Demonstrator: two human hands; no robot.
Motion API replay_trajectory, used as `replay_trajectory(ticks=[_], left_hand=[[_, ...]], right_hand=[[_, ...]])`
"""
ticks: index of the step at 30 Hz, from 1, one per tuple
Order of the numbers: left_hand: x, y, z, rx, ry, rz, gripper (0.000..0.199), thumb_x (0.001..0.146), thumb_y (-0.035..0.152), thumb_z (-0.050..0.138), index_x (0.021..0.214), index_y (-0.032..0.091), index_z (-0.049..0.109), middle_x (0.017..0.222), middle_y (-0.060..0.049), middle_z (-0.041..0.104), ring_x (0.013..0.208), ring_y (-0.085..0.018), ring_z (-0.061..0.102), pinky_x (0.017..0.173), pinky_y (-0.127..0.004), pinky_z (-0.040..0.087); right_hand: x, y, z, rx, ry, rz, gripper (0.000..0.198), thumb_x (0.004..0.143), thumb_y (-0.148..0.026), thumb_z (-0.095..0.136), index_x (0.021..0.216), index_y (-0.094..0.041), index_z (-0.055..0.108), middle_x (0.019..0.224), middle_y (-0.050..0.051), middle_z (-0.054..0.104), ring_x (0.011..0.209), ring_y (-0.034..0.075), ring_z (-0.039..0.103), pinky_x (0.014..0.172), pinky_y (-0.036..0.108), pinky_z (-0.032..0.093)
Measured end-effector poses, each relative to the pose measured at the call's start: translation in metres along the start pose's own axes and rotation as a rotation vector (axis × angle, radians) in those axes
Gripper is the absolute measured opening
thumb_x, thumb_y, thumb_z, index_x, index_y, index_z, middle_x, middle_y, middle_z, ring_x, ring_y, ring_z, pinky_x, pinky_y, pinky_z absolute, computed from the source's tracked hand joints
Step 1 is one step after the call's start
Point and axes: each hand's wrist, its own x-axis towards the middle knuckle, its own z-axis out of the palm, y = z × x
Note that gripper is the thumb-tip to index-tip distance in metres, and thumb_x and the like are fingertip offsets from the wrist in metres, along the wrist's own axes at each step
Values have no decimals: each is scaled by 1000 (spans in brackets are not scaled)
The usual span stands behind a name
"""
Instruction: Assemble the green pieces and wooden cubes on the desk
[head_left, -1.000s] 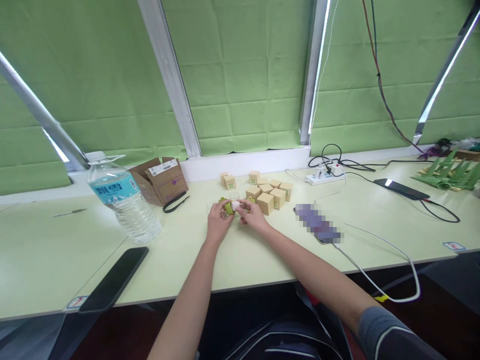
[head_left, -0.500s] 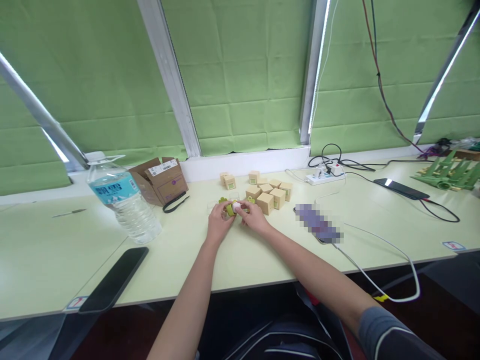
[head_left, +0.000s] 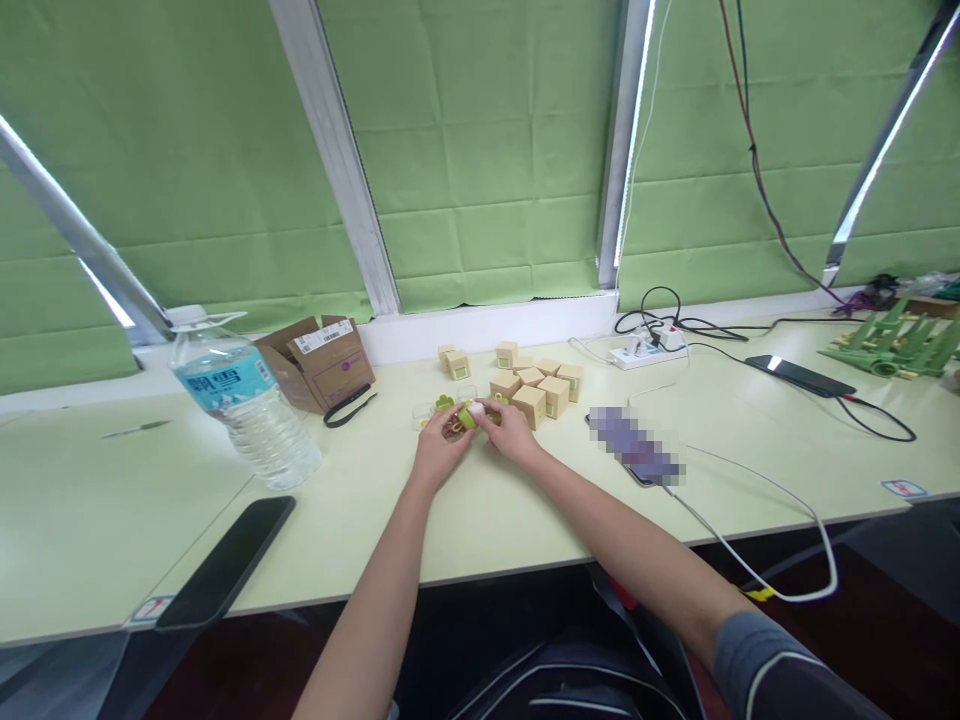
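My left hand and my right hand meet above the table, fingertips closed around a small green-and-white piece. Its exact kind is too small to make out, and the fingers cover part of it. Just behind the left fingers lies a green clover-shaped piece. A clear plastic piece sits left of that, and another clear piece is behind the hands. Several small tan cardboard boxes cluster close to the right hand.
Left stand a large water bottle and an opened brown carton with a black strap. Phones lie at left and right, the right one cabled. Farther back are a power strip and green plastic parts.
The fingers have turned the green-and-white piece slightly, so its green part now faces up beside the white. The view has shifted a little; both hands stay in nearly the same place.
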Motion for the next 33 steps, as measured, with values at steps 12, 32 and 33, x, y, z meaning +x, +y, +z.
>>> replay_trajectory(ticks=[12, 32, 33], left_hand=[[1, 8, -2, -302, -32, -159, 59, 79, 58, 75, 120, 17, 71, 117, -13, 75, 108, -27, 71, 101, -45, 55], [1, 5, -1, -164, 23, -107, 50, 82, 58, 69, 109, 16, 73, 115, -13, 75, 103, -26, 71, 100, -43, 53], [1, 5, 0, -155, 30, -101, 48, 83, 58, 68, 108, 17, 73, 114, -12, 75, 104, -26, 70, 101, -43, 52]], right_hand=[[-1, 3, 3, -123, -23, -150, 38, 95, -38, 64, 131, -25, 68, 120, 8, 72, 91, 19, 65, 93, 35, 51], [-4, -9, -4, -457, -100, -187, 38, 100, -44, 55, 131, -25, 66, 122, 8, 70, 107, 23, 66, 93, 33, 50], [-3, -8, -3, -446, -99, -193, 37, 100, -43, 56, 130, -24, 67, 122, 8, 71, 109, 22, 66, 95, 33, 49]])
